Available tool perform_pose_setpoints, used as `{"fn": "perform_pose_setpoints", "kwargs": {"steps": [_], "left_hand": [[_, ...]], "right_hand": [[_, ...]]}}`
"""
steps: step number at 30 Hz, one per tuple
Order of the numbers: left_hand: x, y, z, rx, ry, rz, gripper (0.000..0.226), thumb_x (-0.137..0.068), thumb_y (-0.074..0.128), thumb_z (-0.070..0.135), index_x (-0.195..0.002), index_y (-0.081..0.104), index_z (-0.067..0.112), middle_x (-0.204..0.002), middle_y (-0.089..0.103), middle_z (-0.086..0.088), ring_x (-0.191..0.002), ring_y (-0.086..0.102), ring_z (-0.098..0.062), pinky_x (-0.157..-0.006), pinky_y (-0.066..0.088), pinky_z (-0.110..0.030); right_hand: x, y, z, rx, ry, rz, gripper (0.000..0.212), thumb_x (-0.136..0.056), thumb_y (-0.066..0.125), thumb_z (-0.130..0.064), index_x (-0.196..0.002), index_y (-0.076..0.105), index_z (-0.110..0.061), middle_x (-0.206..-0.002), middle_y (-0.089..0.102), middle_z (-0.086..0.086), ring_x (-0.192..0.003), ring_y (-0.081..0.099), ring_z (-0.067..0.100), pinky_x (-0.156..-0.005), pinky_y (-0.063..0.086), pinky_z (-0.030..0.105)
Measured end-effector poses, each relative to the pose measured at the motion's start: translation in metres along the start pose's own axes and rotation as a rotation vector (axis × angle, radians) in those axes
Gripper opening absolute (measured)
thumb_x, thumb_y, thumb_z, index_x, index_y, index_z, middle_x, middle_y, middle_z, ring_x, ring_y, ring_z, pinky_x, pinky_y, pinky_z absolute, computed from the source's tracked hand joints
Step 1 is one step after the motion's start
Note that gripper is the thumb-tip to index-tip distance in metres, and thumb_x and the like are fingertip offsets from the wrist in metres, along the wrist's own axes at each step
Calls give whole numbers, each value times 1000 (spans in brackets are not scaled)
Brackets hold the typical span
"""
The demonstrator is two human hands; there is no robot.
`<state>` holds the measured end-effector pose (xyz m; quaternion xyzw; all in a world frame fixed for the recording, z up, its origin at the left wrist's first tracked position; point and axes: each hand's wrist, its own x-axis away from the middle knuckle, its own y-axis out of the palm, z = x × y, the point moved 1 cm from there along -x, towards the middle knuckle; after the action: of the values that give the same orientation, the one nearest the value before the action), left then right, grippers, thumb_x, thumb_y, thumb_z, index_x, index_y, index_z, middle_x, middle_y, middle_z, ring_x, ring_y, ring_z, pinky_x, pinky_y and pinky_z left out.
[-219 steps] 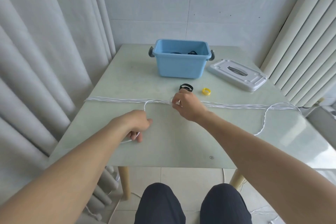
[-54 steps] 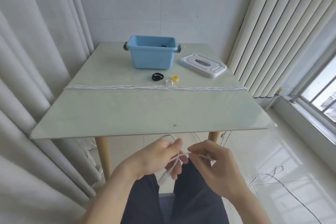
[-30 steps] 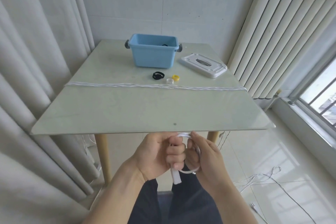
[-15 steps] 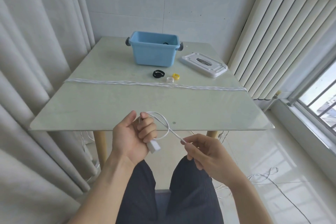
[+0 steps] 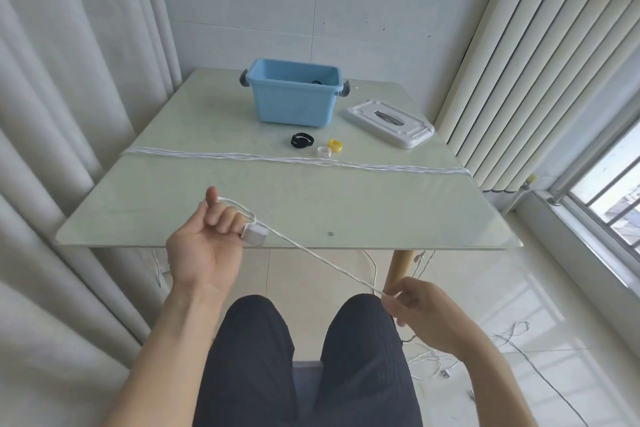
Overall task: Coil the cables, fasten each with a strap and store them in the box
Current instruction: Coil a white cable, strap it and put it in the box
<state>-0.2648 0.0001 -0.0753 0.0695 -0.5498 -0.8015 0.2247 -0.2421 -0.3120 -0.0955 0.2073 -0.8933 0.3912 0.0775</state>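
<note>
My left hand (image 5: 204, 246) is closed around the plug end of a white cable (image 5: 318, 256), at the table's near edge; a small loop arches over its fingers and the white plug (image 5: 255, 238) pokes out. The cable runs taut down to my right hand (image 5: 420, 310), which pinches it above my right knee. Several white cables (image 5: 294, 159) lie stretched straight across the table. Behind them sit a black strap (image 5: 302, 140), a white strap (image 5: 324, 151) and a yellow strap (image 5: 335, 145). The blue box (image 5: 294, 97) stands at the back, something dark inside.
The box's white lid (image 5: 389, 123) lies right of the box. The glass table (image 5: 381, 211) is flanked by curtains on the left and vertical blinds on the right. More white cable (image 5: 429, 362) trails on the floor at lower right. My legs are below the table edge.
My hands rose from my lap and drew apart: the left went up to the table edge with the plug, the right slid down and right along the cable, pulling it taut.
</note>
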Motion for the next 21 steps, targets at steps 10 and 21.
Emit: {"fn": "perform_pose_setpoints", "kwargs": {"steps": [10, 21], "left_hand": [[19, 8, -47, -607, 138, -97, 22, -102, 40, -2, -99, 60, 5, -83, 58, -6, -74, 64, -18, -86, 53, -38], [49, 1, -59, -1158, -437, -745, 34, -98, 48, 24, -111, 67, -2, -80, 68, -16, -62, 56, -24, -70, 45, -32]], "right_hand": [[23, 26, -55, 122, -186, -375, 14, -81, 68, -34, -76, 75, -22, -73, 68, -1, -63, 53, 6, -60, 41, 24], [18, 12, -58, -194, -328, 296, 22, -102, 51, -27, -85, 65, -25, -79, 64, -16, -69, 56, 7, -60, 42, 16]]}}
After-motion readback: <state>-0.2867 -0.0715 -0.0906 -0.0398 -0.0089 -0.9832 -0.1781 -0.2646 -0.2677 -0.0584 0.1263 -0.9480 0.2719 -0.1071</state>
